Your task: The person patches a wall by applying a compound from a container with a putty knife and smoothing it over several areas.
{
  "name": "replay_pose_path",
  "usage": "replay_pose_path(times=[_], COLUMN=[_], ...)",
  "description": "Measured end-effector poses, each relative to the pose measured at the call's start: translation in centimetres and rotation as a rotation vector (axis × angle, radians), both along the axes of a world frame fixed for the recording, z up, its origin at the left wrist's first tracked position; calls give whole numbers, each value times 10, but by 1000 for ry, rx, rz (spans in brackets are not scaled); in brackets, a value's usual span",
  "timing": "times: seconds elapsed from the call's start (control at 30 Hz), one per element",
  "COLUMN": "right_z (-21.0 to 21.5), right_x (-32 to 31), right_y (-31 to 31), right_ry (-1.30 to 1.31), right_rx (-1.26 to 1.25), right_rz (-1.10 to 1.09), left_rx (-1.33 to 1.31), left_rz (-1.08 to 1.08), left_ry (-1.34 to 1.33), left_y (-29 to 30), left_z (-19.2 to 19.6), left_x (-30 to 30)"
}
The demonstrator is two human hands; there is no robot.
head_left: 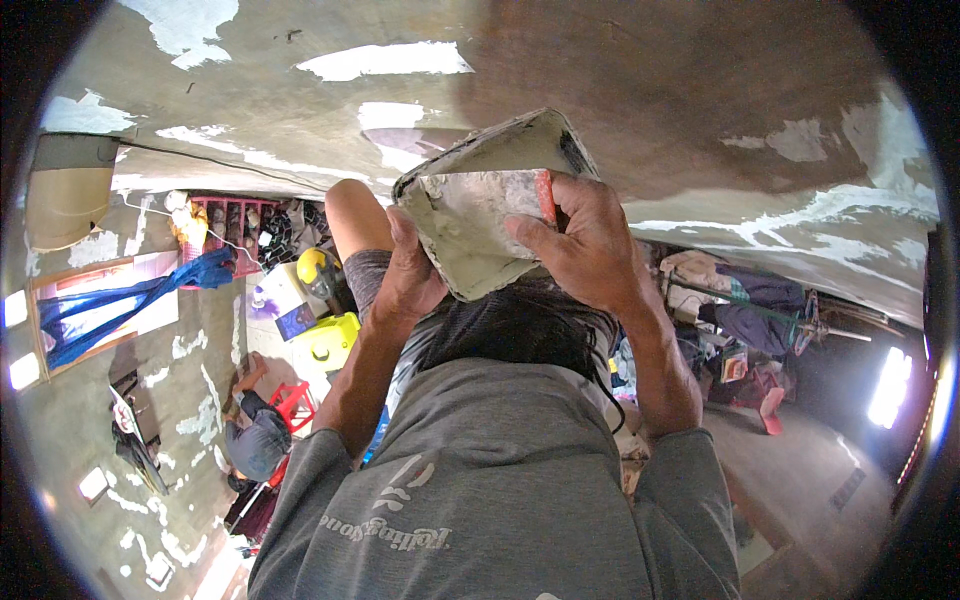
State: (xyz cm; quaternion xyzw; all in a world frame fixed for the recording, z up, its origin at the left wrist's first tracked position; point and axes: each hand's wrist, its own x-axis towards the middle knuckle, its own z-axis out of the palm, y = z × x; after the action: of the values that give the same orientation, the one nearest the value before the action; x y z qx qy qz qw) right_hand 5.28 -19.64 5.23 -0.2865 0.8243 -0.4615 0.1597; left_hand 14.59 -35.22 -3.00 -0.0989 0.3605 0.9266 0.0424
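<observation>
In front of my torso, a worn, roughly rectangular tub (478, 282) smeared with pale grey-white putty is tilted toward me. My left hand (410, 275) grips its left side, thumb up along the edge. Closed around the red edge of a wide putty scraper is my right hand (590, 240), its thumb pressing on the near face. The scraper's blade (475, 195) lies across the tub's opening, coated with putty. The blade hides part of the tub's inside, and some right-hand fingers are out of sight behind the scraper.
A grey wall with white patches (390, 62) rises just beyond the tub. Below left are a person in a dark shirt (260, 440), a red stool (291, 405), a yellow case (330, 342) and a blue curtain (140, 300). Clothes (760, 290) hang at right near a red chair (770, 410).
</observation>
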Motion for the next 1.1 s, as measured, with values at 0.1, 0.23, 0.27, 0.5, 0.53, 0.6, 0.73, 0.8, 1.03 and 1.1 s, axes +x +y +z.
replay_pose_path(times=[0.1, 0.23, 0.27, 0.5, 0.53, 0.6, 0.73, 0.8, 1.03, 1.1], right_z=[-6, -15, -17, -22, -23, -25, -24, -9, -6, -5], right_x=[1, 5, 6, 12, 13, 13, 13, 15, 16, 17], right_y=[1, 5, 7, 22, 25, 33, 44, 38, 30, 29], right_ry=[-47, -99, -156, -456, -535, -576, -526, -481, -333, -273], right_rx=[-1, -19, 2, -38, -61, -153, -195, -84, -177, -217], right_rz=[-14, -35, -63, -241, -273, -296, -344, -390, -388, -404], left_rx=[46, 53, 60, 17, 24, -22, -7, 101, 164, 100], left_rz=[17, 11, 4, 17, 22, 27, 38, 38, 14, -22], left_ry=[22, 12, 11, 65, 55, 95, 117, 74, 163, 171], left_y=[2, 1, 0, 3, 3, 3, 4, 3, 16, 20], left_z=[-2, -7, -9, -5, -6, -6, -11, -13, -4, 4], left_x=[-1, 1, 3, 3, 4, 4, 10, 11, -3, -7])
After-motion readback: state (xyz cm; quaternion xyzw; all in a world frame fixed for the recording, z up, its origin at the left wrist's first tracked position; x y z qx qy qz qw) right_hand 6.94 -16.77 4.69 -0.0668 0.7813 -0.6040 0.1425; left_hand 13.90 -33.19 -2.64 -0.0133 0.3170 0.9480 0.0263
